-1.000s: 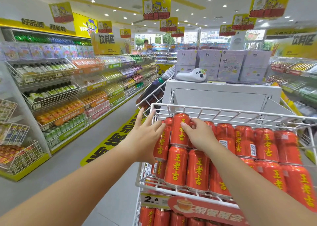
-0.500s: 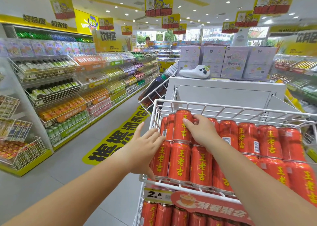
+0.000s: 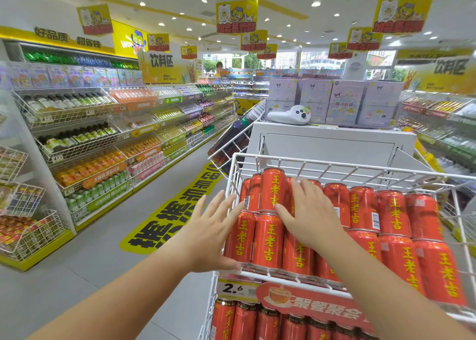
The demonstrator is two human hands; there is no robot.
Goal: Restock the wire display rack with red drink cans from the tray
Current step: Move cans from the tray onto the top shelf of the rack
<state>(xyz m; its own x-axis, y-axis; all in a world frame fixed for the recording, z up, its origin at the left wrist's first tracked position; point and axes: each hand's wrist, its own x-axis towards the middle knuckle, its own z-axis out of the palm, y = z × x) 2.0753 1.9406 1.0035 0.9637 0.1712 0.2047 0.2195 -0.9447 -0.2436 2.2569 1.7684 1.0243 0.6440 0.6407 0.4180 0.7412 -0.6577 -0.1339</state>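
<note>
A white wire display rack (image 3: 334, 165) in front of me holds several red drink cans (image 3: 391, 210) with yellow characters, stacked lying down in rows. One can (image 3: 272, 188) rests on top at the rack's far left. My right hand (image 3: 307, 214) lies flat and open on the cans just right of it, fingers spread. At the rack's left side, my left hand (image 3: 210, 232) is open, its thumb near the front wire. A lower shelf holds more red cans (image 3: 242, 321). No tray is in view.
A price tag reading 2.6 (image 3: 233, 288) and a red sign hang on the rack's front rail. A white cabinet (image 3: 329, 143) with boxes stands behind it. The aisle floor (image 3: 103, 257) runs on the left, lined by stocked drink shelves (image 3: 103, 138).
My right hand has let go of the top can and now lies flat on the stack. My left hand has drawn back and down to the rack's front-left corner.
</note>
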